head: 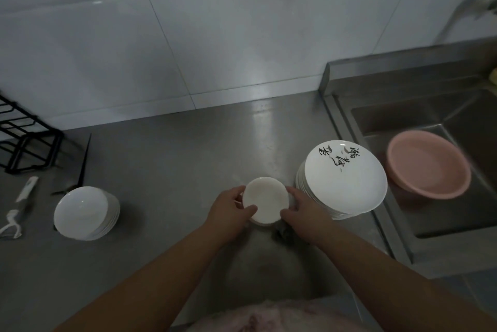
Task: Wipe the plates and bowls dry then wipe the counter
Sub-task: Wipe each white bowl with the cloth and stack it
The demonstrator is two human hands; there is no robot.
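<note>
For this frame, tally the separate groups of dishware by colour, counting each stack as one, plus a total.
White: 3, the stack of bowls at left, the small dish gripped by the left hand and right hand, and the stack of plates with black writing.
Pink: 1, the basin in the sink.
Total: 4

The only writing is on the top plate [347,178] of the stack of plates [317,197] that stands just left of the sink [419,116]. Black brush marks sit near the plate's far rim. They look like Chinese writing, but they are too small and tilted to read. No other words or numbers show.
</note>
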